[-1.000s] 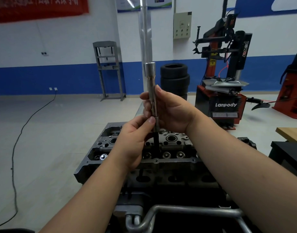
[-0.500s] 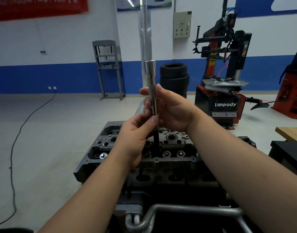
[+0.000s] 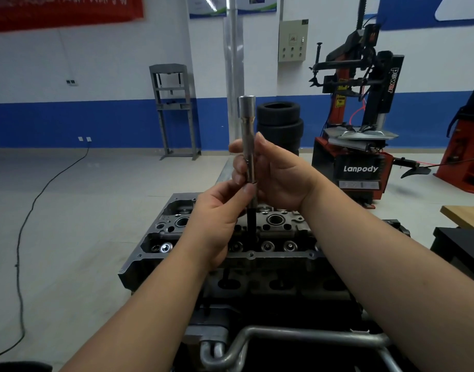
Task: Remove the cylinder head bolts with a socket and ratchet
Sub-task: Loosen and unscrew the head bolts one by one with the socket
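Note:
A long silver socket extension (image 3: 248, 130) stands upright above the grey cylinder head (image 3: 273, 226). My right hand (image 3: 280, 174) is wrapped around its middle. Just below, the fingertips of my left hand (image 3: 217, 213) pinch its lower end, where a dark bolt shank (image 3: 250, 220) hangs out and runs down toward the head. The bolt's lower tip is lost among the head's castings. Round valve seats and bolt holes line the head's top. No ratchet handle is in view.
A metal pipe frame (image 3: 297, 336) crosses in front of the engine stand below my arms. A red and black tyre changer (image 3: 359, 135) and stacked tyres (image 3: 280, 122) stand behind. A wooden bench corner (image 3: 464, 216) is at right. A black cable (image 3: 29, 210) trails over the floor at left.
The extension with the bolt has risen slightly in both hands. My left fingertips have shifted a little at the extension's lower end.

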`<state>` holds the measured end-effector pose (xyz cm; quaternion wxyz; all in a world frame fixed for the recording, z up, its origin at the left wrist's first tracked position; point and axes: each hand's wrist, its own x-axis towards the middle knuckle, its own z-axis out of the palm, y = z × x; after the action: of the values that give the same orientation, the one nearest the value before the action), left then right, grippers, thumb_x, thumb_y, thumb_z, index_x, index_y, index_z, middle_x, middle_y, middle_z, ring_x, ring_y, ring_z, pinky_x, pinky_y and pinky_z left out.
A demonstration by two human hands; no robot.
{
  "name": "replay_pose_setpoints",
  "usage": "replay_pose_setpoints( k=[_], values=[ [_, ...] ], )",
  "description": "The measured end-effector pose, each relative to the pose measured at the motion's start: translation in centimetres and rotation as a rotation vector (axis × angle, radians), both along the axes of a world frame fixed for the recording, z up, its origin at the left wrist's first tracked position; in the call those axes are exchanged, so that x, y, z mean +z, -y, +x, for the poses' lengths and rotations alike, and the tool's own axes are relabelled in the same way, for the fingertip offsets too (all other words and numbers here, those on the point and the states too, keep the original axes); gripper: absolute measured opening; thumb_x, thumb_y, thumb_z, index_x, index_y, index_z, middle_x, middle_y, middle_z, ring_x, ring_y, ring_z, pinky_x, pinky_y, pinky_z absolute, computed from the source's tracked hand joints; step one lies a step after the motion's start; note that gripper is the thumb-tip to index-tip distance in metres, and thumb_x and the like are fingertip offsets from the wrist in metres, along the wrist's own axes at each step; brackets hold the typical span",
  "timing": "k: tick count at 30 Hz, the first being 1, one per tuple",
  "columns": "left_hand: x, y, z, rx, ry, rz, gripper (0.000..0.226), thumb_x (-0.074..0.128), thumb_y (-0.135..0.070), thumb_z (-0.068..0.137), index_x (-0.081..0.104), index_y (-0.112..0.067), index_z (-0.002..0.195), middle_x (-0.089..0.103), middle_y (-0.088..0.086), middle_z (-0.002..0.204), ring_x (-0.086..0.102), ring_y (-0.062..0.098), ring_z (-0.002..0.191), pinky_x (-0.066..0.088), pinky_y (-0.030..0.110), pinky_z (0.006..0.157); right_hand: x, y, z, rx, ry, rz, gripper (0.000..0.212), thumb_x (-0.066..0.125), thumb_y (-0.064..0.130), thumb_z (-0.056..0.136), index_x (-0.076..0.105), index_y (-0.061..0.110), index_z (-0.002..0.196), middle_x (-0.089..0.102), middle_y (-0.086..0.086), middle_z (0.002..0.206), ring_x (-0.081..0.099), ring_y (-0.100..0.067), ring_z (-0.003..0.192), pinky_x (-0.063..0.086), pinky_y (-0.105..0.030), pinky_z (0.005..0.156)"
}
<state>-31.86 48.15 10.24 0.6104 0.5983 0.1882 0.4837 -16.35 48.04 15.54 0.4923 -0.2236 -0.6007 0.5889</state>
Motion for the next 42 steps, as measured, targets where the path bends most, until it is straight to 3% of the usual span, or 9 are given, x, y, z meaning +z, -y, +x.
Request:
replay_pose_setpoints(
  k=[3, 5, 11, 14, 17, 25, 32, 36, 42],
  values=[
    [0.01, -0.06, 0.07, 0.038, -0.006, -0.012, 0.01, 0.08, -0.033, 0.077, 0.081, -0.028, 0.086, 0.078, 0.005, 0.096, 0.073, 0.021, 0.097, 0.053, 0.045, 0.099, -0.03, -0.09, -0.24, 0.011, -0.009, 0.016, 0.037, 0.076, 0.049, 0.08, 0.061, 0.02, 0.097, 0.063, 0.003, 0.078, 0.062, -0.016, 0.076, 0.039, -0.035, 0.073],
    [0.02, -0.17, 0.02, 0.026, -0.004, -0.012, 0.004, 0.079, -0.032, 0.084, 0.081, -0.031, 0.087, 0.078, 0.002, 0.095, 0.073, 0.017, 0.094, 0.052, 0.039, 0.093, -0.05, -0.2, -0.27, 0.013, -0.025, 0.009, 0.038, 0.075, 0.048, 0.081, 0.058, 0.018, 0.097, 0.064, 0.002, 0.08, 0.063, -0.015, 0.076, 0.045, -0.031, 0.07],
    [0.07, -0.15, -0.37, -0.06, 0.007, -0.036, 0.021, 0.061, -0.028, 0.093, 0.082, -0.03, 0.095, 0.079, 0.004, 0.1, 0.075, 0.014, 0.096, 0.057, 0.02, 0.077, 0.11, -0.06, 0.08, -0.011, -0.02, -0.043, 0.036, 0.06, 0.052, 0.087, 0.072, 0.02, 0.101, 0.064, 0.002, 0.087, 0.064, -0.013, 0.078, 0.049, -0.024, 0.06],
    [-0.12, -0.12, -0.13, -0.014, -0.004, -0.004, 0.012, 0.071, -0.032, 0.087, 0.082, -0.03, 0.091, 0.079, 0.002, 0.097, 0.075, 0.014, 0.095, 0.058, 0.025, 0.083, 0.03, 0.01, 0.05, -0.026, -0.003, -0.006, 0.042, 0.067, 0.052, 0.083, 0.061, 0.019, 0.109, 0.063, 0.004, 0.083, 0.063, -0.013, 0.076, 0.04, -0.029, 0.065],
    [-0.11, -0.11, 0.1, 0.049, 0.031, -0.014, 0.02, 0.076, -0.028, 0.074, 0.078, -0.02, 0.093, 0.079, 0.002, 0.095, 0.074, 0.017, 0.095, 0.054, 0.036, 0.094, -0.12, -0.12, -0.19, -0.027, -0.011, 0.016, 0.04, 0.075, 0.045, 0.081, 0.054, 0.017, 0.099, 0.064, 0.002, 0.083, 0.063, -0.016, 0.076, 0.041, -0.035, 0.074],
    [-0.04, -0.25, -0.36, -0.066, 0.019, -0.042, 0.014, 0.069, -0.024, 0.09, 0.083, -0.025, 0.091, 0.079, 0.003, 0.096, 0.074, 0.013, 0.091, 0.057, 0.022, 0.077, 0.12, -0.13, -0.06, 0.007, -0.027, -0.065, 0.033, 0.053, 0.049, 0.095, 0.07, 0.021, 0.095, 0.064, 0.002, 0.084, 0.064, -0.013, 0.075, 0.049, -0.022, 0.057],
    [-0.15, -0.17, -0.11, 0.024, 0.006, -0.011, 0.03, 0.075, -0.027, 0.074, 0.073, -0.013, 0.1, 0.078, 0.003, 0.094, 0.074, 0.014, 0.091, 0.055, 0.025, 0.082, 0.07, 0.01, -0.15, 0.013, -0.006, 0.021, 0.035, 0.075, 0.051, 0.081, 0.064, 0.023, 0.097, 0.063, 0.003, 0.08, 0.063, -0.016, 0.077, 0.041, -0.032, 0.07],
    [0.12, -0.1, -0.43, -0.042, -0.023, -0.042, 0.016, 0.073, -0.033, 0.09, 0.08, -0.02, 0.097, 0.079, 0.005, 0.1, 0.074, 0.016, 0.096, 0.055, 0.028, 0.084, 0.12, -0.08, -0.02, 0.031, -0.01, -0.006, 0.031, 0.068, 0.051, 0.087, 0.067, 0.022, 0.095, 0.064, 0.002, 0.084, 0.063, -0.015, 0.079, 0.049, -0.027, 0.065],
    [0.13, 0.1, -0.31, -0.04, -0.015, -0.032, 0.017, 0.068, -0.033, 0.083, 0.083, -0.029, 0.09, 0.079, 0.003, 0.096, 0.075, 0.014, 0.093, 0.056, 0.027, 0.083, 0.11, 0.07, 0.01, 0.009, -0.01, -0.03, 0.037, 0.065, 0.055, 0.085, 0.072, 0.022, 0.099, 0.062, 0.004, 0.083, 0.062, -0.014, 0.08, 0.045, -0.027, 0.069]
  ],
)
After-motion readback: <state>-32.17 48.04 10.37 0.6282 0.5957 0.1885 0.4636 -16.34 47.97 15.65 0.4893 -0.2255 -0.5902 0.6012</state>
